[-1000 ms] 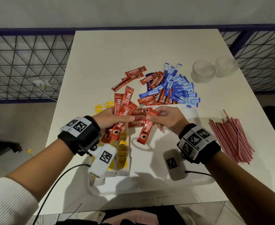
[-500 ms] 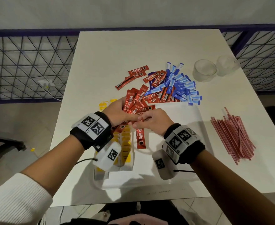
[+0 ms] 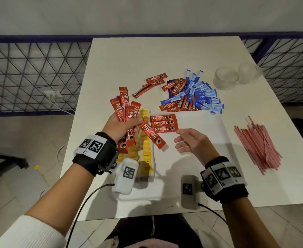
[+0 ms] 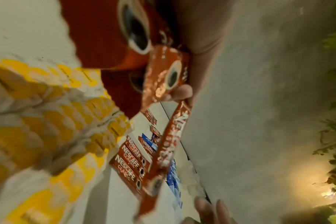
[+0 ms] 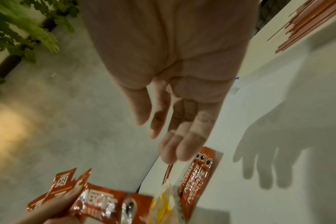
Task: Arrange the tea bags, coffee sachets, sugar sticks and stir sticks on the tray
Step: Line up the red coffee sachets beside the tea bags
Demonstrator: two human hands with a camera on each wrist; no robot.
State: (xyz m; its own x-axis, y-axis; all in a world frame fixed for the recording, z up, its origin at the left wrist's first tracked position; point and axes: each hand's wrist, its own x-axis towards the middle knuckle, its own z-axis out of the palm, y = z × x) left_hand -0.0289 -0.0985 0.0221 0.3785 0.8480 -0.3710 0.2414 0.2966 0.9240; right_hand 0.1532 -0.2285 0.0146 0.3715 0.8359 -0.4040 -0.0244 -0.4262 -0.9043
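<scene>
White tabletop point(image 3: 147, 56) is carrying everything. Nearest, the right hand point(image 3: 192, 142) is hovering spread and empty over the tray point(image 3: 200, 122). The left hand point(image 3: 122, 126) is gripping a fan of coffee sachets point(image 3: 124, 108), one sachet point(image 3: 151, 134) sticking out. Being light, glossy and probably slippery, it is best pinched at its free end. Farther off, three placed sachets point(image 3: 162, 123) are lying side by side.

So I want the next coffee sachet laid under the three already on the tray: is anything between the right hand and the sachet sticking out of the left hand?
Nothing visible: the right hand is open, with bare tray between it and the sachet.
</scene>
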